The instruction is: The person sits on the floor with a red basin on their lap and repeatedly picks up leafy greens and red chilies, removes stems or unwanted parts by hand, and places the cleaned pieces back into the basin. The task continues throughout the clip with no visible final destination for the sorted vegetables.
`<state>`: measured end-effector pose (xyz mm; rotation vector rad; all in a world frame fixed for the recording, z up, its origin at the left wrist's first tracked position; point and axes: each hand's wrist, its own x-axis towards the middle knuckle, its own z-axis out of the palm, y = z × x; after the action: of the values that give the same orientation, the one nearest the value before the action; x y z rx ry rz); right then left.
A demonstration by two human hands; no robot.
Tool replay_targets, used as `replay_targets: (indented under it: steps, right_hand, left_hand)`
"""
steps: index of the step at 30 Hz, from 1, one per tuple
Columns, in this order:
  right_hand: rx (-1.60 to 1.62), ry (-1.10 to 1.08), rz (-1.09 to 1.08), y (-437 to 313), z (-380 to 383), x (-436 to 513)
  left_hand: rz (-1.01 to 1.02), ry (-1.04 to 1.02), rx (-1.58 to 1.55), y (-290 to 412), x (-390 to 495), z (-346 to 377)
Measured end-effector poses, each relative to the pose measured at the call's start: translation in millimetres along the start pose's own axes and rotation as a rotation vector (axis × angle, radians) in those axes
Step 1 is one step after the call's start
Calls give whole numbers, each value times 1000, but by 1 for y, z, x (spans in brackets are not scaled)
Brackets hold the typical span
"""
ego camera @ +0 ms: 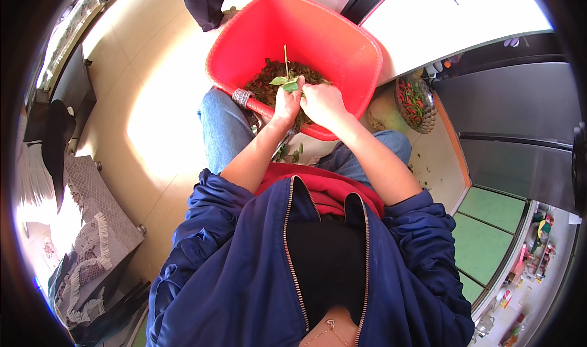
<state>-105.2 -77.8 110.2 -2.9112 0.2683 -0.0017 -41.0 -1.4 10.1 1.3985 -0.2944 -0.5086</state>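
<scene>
A large red plastic tub (293, 26) stands before me between my knees, with a heap of dark green leaves (266, 78) at its bottom. Over its near rim, my left hand (289, 100) grips a leafy green sprig (288, 82), whose bare stem points up and away. Close against it on the right, my right hand (322, 103) has its fingers closed at the sprig's leaves; its fingertips are partly hidden. Below the tub's rim, between my legs, lie more green leafy stems (293, 153), partly covered by my forearms.
Right of the tub, a glass bowl of red and green chillies (412, 104) stands beside a pale round gourd or melon (386, 113). A dark cabinet (509, 104) is at the right, a lace-covered piece of furniture (98, 227) at the left. Dark cloth (202, 0) hangs beyond the tub.
</scene>
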Motion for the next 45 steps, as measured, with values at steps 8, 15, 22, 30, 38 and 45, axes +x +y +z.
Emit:
replay_targets:
  steps: [8,15,22,30,38,45]
  right_hand:
    - [1878,-558,298,5,-11,-23]
    - [2318,-96,275,27,-15,-57]
    - [2096,109,467,45,-30,-50]
    - [1499,148,753,30,-5,-16]
    - [1673,20,721,14,14,7]
    - [770,350,384,23,31,12]
  left_hand:
    - [-490,181,-706,7,18,-24]
    - [-634,-28,-986,4,24,-36]
    - [-378,-31,-1007,1,8,-37]
    - [-103,-710,-1388,-10,16,-40]
    - [-740,-210,-989,21,11,-35]
    - [-635,-519,-603,37,7,-31]
